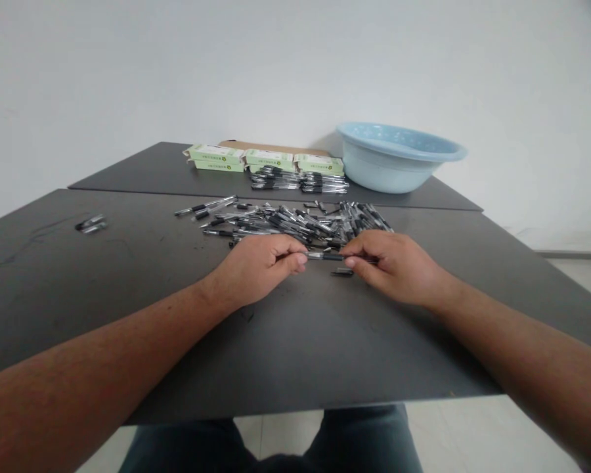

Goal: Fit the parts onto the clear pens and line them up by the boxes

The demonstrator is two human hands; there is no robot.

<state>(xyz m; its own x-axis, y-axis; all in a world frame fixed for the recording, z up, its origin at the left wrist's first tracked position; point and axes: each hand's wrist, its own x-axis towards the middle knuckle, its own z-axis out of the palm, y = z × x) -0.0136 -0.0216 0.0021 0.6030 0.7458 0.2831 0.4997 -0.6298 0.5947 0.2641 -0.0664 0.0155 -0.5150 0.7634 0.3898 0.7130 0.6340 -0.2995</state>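
A clear-barrelled pen with a black grip (331, 257) lies level between my hands, just above the near side of a pile of pens. My left hand (261, 268) pinches its left end between thumb and fingers. At the other end, my right hand (394, 264) is closed on the pen, and its tip side is hidden in the fingers. A small black pen part (342, 272) rests on the table below my right fingertips. Behind both hands spreads the loose pile of similar pens (295, 225), with caps and small pieces among them.
Green and white boxes (217, 157) are stacked at the back, with bundled pens (276, 179) in front. A light blue basin (391, 167) stands back right. Several small pieces (92, 224) lie far left. The dark table's (295, 368) front edge is near my legs.
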